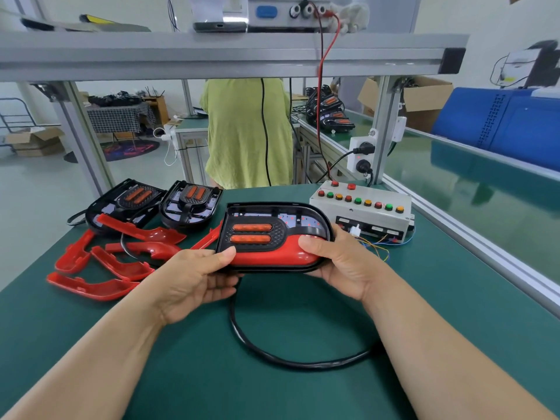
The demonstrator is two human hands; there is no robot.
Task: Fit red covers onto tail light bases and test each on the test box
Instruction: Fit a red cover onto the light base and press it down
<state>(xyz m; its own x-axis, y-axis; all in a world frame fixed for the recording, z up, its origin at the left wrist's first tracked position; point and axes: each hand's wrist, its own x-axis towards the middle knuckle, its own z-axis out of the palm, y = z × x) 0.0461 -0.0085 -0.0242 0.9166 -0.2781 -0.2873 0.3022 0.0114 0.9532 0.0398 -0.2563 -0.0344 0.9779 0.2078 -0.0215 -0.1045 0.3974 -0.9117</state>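
Glossy red plastic cover point(274, 256) (smooth)

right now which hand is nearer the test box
Right. The right hand grips the right end of the tail light, just in front of the test box. The left hand holds its left edge, farther off, beside the loose red covers.

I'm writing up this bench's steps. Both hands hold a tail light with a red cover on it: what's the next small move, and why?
Probably press the red cover down into the tail light base: left hand and right hand grip it, thumbs against the cover, and full seating isn't evident. The test box stands behind.
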